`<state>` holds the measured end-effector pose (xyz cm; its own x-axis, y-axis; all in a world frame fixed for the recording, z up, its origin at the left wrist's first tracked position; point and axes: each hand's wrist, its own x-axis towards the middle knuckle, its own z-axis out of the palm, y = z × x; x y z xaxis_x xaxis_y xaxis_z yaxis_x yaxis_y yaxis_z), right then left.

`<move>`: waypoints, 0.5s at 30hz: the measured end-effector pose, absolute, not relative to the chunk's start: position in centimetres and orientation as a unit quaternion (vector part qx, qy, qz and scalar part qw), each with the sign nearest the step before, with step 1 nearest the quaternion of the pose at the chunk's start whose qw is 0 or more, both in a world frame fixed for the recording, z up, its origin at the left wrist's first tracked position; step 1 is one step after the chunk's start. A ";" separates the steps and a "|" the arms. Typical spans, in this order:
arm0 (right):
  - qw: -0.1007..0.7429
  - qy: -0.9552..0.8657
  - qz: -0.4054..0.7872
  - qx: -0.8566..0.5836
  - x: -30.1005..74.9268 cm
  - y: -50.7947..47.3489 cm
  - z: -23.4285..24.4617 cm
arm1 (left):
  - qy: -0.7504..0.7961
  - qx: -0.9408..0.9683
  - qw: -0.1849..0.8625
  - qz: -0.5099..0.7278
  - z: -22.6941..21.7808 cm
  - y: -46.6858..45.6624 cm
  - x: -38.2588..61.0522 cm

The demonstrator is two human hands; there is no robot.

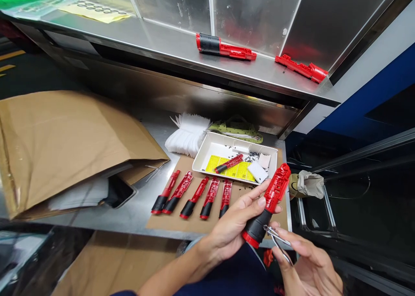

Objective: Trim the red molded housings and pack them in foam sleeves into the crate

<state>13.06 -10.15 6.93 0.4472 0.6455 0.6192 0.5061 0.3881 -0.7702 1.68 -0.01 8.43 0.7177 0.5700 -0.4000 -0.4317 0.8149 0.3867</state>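
My left hand is wrapped round a red and black plastic housing, held tilted above the front edge of the bench with its red, open-structured end up. The fingers of my right hand pinch a shiny metal two-armed tool; whether it is tweezers or small scissors I cannot tell. Its tip meets the black sleeve near the lower end of the housing. Behind my left hand, several similar red and black housings lie in a row on a cardboard sheet.
A white tray holds another housing, a yellow label sheet and small dark parts. White sheets are stacked beside it. A large cardboard box stands left. Two more red pieces rest on the metal shelf.
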 end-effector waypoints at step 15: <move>0.637 -0.545 0.036 -0.545 13.1 -10.1 6.9 | 0.266 0.149 0.913 0.271 8.3 -0.1 1.9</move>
<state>13.05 -10.10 6.85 0.4042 0.6395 0.6540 0.5472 0.4038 -0.7331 1.91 -0.09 8.34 0.7118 0.5734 -0.4057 -0.4145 0.8091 0.4165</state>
